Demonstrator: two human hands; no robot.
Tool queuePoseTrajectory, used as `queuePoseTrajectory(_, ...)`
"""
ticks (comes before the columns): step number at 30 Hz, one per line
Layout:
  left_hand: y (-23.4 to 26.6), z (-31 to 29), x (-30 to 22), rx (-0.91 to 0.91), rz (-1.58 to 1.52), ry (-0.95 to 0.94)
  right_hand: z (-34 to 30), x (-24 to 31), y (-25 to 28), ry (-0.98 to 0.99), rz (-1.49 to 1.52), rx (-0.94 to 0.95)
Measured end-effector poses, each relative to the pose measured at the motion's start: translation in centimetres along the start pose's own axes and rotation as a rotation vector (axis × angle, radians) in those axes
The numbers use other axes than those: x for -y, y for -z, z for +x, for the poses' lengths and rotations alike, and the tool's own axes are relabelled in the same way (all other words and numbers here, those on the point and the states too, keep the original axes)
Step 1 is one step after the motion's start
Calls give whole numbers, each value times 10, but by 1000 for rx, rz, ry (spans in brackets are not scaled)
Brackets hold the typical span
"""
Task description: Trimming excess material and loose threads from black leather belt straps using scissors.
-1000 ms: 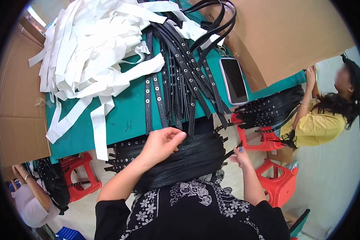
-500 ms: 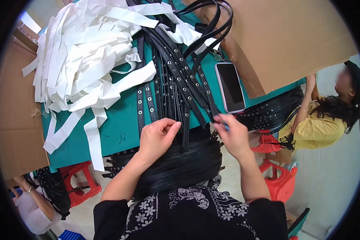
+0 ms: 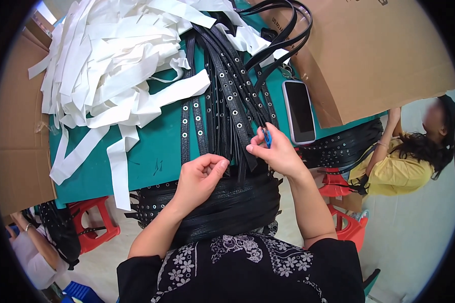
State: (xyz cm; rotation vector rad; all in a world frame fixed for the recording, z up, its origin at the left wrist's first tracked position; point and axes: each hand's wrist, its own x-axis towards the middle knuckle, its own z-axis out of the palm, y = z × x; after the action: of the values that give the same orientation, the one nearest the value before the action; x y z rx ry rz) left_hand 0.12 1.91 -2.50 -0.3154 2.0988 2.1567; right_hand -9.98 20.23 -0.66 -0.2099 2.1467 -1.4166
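Note:
Black eyelet straps [image 3: 231, 96] run in a bundle down the green table toward me, their ends hanging over its near edge. My left hand [image 3: 202, 181] is closed, thumb against curled forefinger, beside the lower strap ends. Whatever it may pinch is too small to make out. My right hand [image 3: 278, 154] is closed round a small blue tool [image 3: 267, 137], mostly hidden by the fingers, and rests against the right side of the bundle. Below both hands, a thick stack of black straps [image 3: 212, 204] lies across my lap.
White fabric strips [image 3: 116, 65] are heaped at the left of the green table [image 3: 151, 146]. A phone [image 3: 299, 111] lies right of the straps, beside a large cardboard box [image 3: 379, 55]. One person in yellow [image 3: 399, 166] sits at right, another person [image 3: 38, 247] at lower left. Red stools [image 3: 97, 224] stand below.
My right hand has moved left and slightly inward along the strap bundle with the blue tool. My left hand stays closed in nearly the same place. The whole view has shifted slightly.

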Motion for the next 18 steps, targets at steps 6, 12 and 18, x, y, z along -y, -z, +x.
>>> queuePoseTrajectory(6,9,-2,-12,95,-443,163,-19,23,-25,-65,543,155)
queuePoseTrajectory(12,21,-10,-10,96,-644,171,-22,30,-49,-157,833,221)
queuePoseTrajectory(18,41,-7,-6,6,-563,174,-19,33,-66,-143,770,265)
